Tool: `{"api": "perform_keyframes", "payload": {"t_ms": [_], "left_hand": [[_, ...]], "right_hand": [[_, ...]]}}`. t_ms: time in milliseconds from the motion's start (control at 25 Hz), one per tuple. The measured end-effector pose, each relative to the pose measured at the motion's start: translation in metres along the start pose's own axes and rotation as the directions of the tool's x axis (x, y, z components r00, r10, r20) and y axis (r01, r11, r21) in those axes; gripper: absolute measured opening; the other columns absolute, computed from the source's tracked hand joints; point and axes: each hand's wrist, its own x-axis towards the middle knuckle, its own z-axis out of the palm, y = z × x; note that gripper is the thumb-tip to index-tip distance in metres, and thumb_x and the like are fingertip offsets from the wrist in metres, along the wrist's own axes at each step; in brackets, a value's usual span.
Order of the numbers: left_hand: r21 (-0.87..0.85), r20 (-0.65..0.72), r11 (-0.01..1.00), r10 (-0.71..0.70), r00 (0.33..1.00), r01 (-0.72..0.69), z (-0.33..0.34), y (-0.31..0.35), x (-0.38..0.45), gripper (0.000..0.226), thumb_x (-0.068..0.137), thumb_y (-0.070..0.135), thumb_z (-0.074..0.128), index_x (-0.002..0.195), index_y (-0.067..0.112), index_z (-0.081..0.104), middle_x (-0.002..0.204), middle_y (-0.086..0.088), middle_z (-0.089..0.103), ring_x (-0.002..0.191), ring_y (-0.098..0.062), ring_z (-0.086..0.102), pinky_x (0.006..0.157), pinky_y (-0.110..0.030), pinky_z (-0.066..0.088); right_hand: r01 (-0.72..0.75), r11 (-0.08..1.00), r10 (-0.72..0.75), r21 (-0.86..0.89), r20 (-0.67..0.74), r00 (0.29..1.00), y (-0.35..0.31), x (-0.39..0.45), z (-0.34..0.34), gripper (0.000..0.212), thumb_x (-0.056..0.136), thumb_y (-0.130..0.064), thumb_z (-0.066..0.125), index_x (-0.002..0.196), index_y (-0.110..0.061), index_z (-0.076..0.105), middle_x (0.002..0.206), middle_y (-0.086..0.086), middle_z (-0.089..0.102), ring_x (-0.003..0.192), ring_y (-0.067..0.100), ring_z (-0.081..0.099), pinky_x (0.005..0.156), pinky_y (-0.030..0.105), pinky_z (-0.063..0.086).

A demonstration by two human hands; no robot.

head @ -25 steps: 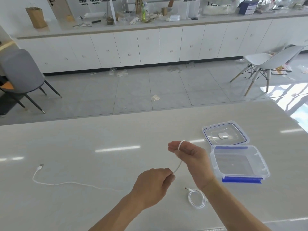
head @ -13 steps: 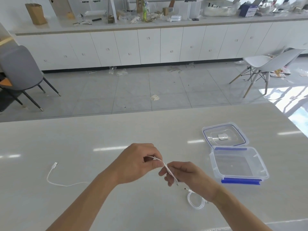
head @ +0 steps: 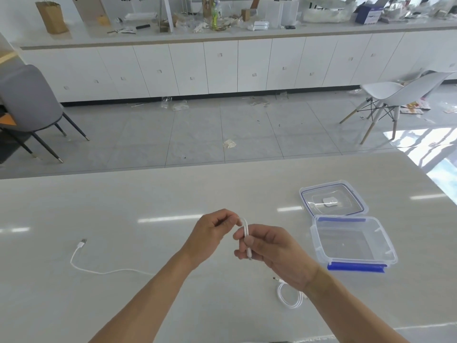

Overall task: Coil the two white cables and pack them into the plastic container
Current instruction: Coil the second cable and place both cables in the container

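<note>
Table (head: 123,206): fills the lower half of the frame; everything for the job lies on it or is held over it.
Plastic container (head: 389,246): open and empty at right of centre, just right of my right hand; nothing is packed yet.
Lid (head: 351,191): off, lying flat just above the container.
Left hand (head: 210,236): fingers curled, pinching the top of the loop I am forming.
Right hand (head: 274,253): thumb and fingers clamp the folded turns, one plug end poking out below.
Loose cable (head: 246,231): I judge I am midway through coiling it; its tail runs to a plug at lower left, so next I feed in that slack, turn by turn.
Coiled cable (head: 289,297): wound and lying under my right wrist, lower centre, awaiting the container.
</note>
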Motion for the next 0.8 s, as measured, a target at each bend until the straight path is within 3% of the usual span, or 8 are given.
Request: {"api": "perform_keyframes", "payload": {"t_ms": [120,200,360,480,560,680,800], "left_hand": [[-0.092,-0.022,0.996,0.018,1.0,-0.02,0.023,-0.012,-0.004,0.031,0.096,0.003,0.05,0.077,0.018,0.068,0.067,0.018,0.064,0.063,-0.001,0.056,0.061,-0.01,0.044],[-0.073,-0.064,0.997,0.015,0.998,-0.02,0.036,-0.019,-0.008,0.034,0.096,-0.005,0.044,0.074,0.012,0.063,0.071,0.016,0.063,0.068,0.0,0.056,0.067,-0.015,0.046],[0.094,-0.118,0.993,-0.064,0.991,0.075,0.05,-0.023,-0.017,0.041,0.099,0.009,0.044,0.064,0.028,0.053,0.049,0.018,0.046,0.047,-0.002,0.034,0.05,-0.016,0.027],[0.229,-0.09,0.97,-0.061,0.994,0.08,0.051,-0.015,-0.023,0.039,0.104,0.026,0.041,0.07,0.039,0.055,0.051,0.021,0.053,0.047,-0.006,0.038,0.05,-0.02,0.028],[0.294,-0.053,0.952,-0.07,0.996,0.083,0.054,-0.01,-0.028,0.031,0.104,0.027,0.041,0.08,0.034,0.06,0.053,0.023,0.056,0.048,-0.006,0.041,0.052,-0.023,0.031],[0.4,-0.021,0.914,-0.061,0.998,0.064,0.051,-0.004,-0.034,0.028,0.104,0.028,0.042,0.087,0.03,0.063,0.056,0.015,0.057,0.048,-0.003,0.046,0.053,-0.021,0.032],[0.477,0.004,0.878,-0.048,0.999,0.041,0.033,0.007,-0.037,0.023,0.099,0.031,0.049,0.082,0.028,0.065,0.049,0.011,0.049,0.045,-0.005,0.044,0.052,-0.025,0.032]], "right_hand": [[0.05,0.997,-0.046,0.066,-0.06,0.997,-0.002,0.012,0.003,0.02,0.092,-0.009,0.062,0.106,-0.009,0.077,0.093,0.01,0.073,0.089,0.024,0.067,0.103,0.045,0.052],[0.076,0.99,-0.059,0.117,-0.139,0.989,0.001,0.017,0.004,0.023,0.091,-0.002,0.063,0.109,-0.008,0.077,0.095,0.013,0.075,0.09,0.026,0.068,0.098,0.042,0.053],[0.137,0.978,-0.094,0.16,-0.251,0.963,0.006,0.023,0.003,0.033,0.09,0.011,0.06,0.102,-0.012,0.08,0.097,0.009,0.077,0.092,0.026,0.07,0.088,0.035,0.057],[0.157,0.983,-0.121,0.093,-0.311,0.943,0.009,0.028,0.005,0.033,0.089,0.007,0.062,0.102,-0.016,0.08,0.097,0.01,0.078,0.085,0.027,0.061,0.065,0.032,0.043],[0.15,0.986,-0.117,0.068,-0.356,0.927,0.008,0.031,0.005,0.029,0.085,0.0,0.064,0.099,-0.02,0.081,0.098,0.005,0.079,0.085,0.024,0.062,0.068,0.038,0.036],[0.102,0.97,-0.176,-0.222,-0.342,0.923,0.007,0.035,0.0,0.017,0.088,-0.002,0.063,0.087,-0.012,0.077,0.108,-0.007,0.078,0.091,0.01,0.071,0.071,0.04,0.046],[0.072,0.851,-0.193,-0.519,-0.182,0.964,0.008,0.034,-0.011,0.011,0.093,0.0,0.059,0.084,0.004,0.063,0.104,-0.004,0.077,0.107,-0.005,0.067,0.077,0.017,0.053]]}}
